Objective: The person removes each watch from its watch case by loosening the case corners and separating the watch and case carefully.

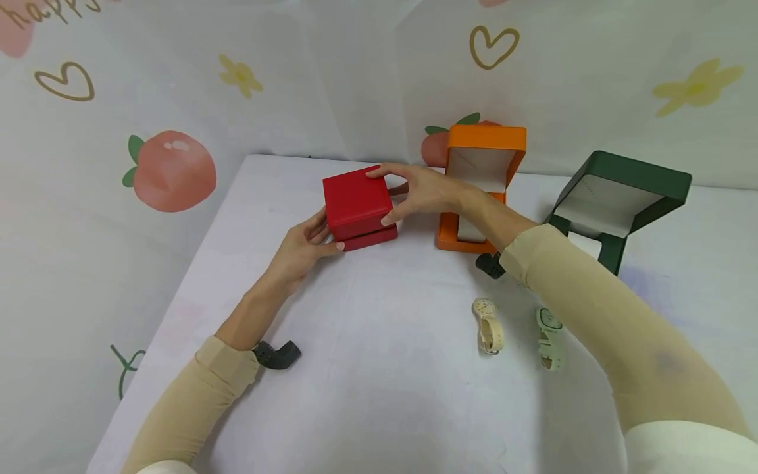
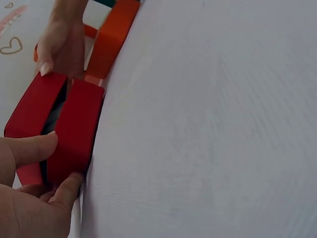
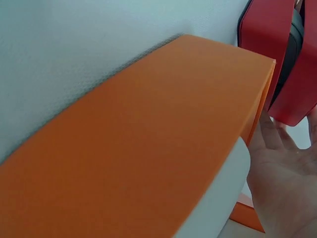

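Observation:
A red hinged gift box (image 1: 355, 205) stands on the table toward the back left, its lid parted slightly from the base. My left hand (image 1: 301, 253) grips the box's left side, thumb at the front by the seam and fingers around the far side. At the right, my right hand (image 1: 428, 191) holds the lid between thumb and fingers. Through the gap in the red box (image 2: 77, 129), the left wrist view shows a dark interior. The right wrist view also catches the parted red box (image 3: 265, 29), with a dark curved part between its halves.
Right of the red box stands an open orange box (image 1: 487, 137), partly behind the right forearm. An open green box (image 1: 642, 172) is farther right. A cream watch (image 1: 485, 309) and a pale green watch (image 1: 549, 320) lie in front. Behind hangs a printed cloth (image 1: 355, 79).

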`<state>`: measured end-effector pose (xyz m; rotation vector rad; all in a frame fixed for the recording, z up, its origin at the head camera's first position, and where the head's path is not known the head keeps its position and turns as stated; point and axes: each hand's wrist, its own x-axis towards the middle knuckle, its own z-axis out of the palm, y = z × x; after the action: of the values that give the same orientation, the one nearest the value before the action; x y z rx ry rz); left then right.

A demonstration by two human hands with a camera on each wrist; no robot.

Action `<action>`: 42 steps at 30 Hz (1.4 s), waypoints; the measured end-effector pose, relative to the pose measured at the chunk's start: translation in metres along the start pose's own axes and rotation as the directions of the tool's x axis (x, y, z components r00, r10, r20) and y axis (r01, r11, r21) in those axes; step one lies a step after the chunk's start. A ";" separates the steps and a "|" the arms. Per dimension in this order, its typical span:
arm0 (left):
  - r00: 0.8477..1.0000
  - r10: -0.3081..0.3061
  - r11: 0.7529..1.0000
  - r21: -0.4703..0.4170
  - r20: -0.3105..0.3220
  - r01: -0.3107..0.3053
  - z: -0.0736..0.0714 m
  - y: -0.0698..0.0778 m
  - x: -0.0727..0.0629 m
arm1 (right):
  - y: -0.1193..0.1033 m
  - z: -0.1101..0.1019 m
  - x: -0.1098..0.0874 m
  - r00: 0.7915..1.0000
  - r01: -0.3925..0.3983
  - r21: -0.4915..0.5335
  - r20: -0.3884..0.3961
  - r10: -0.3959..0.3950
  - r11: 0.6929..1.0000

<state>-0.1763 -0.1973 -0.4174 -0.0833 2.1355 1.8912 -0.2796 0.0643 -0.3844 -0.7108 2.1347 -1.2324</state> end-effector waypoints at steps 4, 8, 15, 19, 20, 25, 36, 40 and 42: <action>1.000 -0.005 1.000 -0.021 -0.009 0.005 0.001 -0.001 -0.002 | 0.001 -0.001 0.000 1.000 -0.015 -0.041 -0.016 0.014 0.999; 0.999 -0.013 0.999 -0.034 -0.042 0.012 0.003 -0.001 -0.003 | 0.001 -0.002 0.000 1.000 -0.015 -0.094 -0.025 0.013 0.995; 0.997 -0.037 0.998 -0.045 -0.064 0.034 0.005 -0.002 -0.006 | 0.003 -0.002 0.000 1.000 -0.005 -0.084 -0.026 0.003 0.996; 0.997 -0.035 0.997 -0.076 -0.064 0.030 0.006 -0.002 -0.007 | 0.003 -0.002 0.001 0.999 0.000 -0.034 -0.032 -0.001 0.999; 0.997 -0.036 0.996 -0.082 -0.067 0.030 0.007 -0.001 -0.008 | 0.003 -0.002 0.001 0.999 -0.002 -0.027 -0.033 0.001 1.000; 0.996 -0.046 0.990 -0.139 -0.076 0.036 0.008 -0.002 -0.009 | 0.000 -0.003 0.002 0.999 -0.028 0.002 -0.037 0.028 1.000; 0.997 -0.049 0.980 -0.196 -0.060 0.036 0.006 -0.005 -0.008 | -0.003 -0.008 0.005 0.998 -0.040 -0.041 -0.040 0.039 0.998; 0.996 -0.059 0.985 -0.165 -0.066 0.048 0.005 -0.006 -0.007 | -0.002 -0.009 0.005 0.999 -0.031 -0.001 -0.033 0.031 1.000; 0.996 -0.057 0.988 -0.148 -0.070 0.046 0.006 -0.005 -0.006 | -0.002 -0.009 0.004 0.999 -0.030 0.039 -0.027 0.031 0.999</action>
<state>-0.1684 -0.1932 -0.4216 -0.2406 2.0165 2.0422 -0.2888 0.0658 -0.3800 -0.6462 2.1303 -1.2710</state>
